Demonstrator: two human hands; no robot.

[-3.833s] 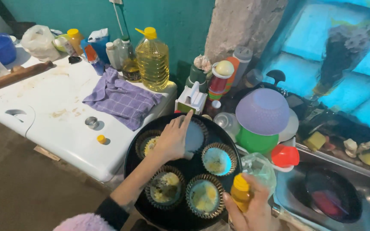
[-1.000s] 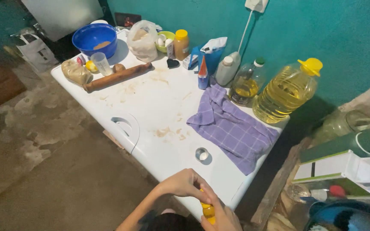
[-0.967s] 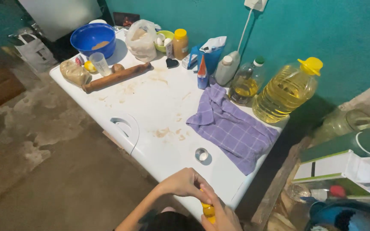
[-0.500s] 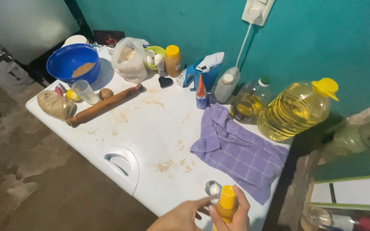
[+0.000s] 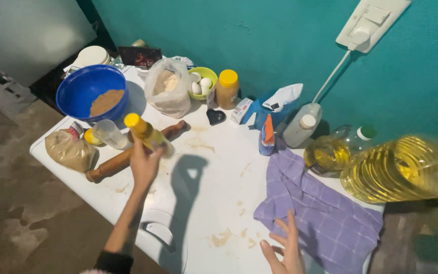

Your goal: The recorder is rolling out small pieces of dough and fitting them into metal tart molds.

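Left hand (image 5: 144, 163) grips small yellow-capped bottle (image 5: 147, 133) above white bench (image 5: 204, 177), near rolling pin (image 5: 128, 155). Right hand (image 5: 286, 248) open, fingers spread, touching purple cloth (image 5: 320, 215).

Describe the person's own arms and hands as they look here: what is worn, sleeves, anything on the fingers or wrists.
Both hands are bare: no gloves, and no rings or watch that I can see. The left hand shows at the end of a long, slim bare forearm; a dark sleeve pushed up near the elbow ends it, with a bit of pale pink fabric at the frame's bottom edge. Of the right hand only fingers and palm show, so its sleeve is out of view.
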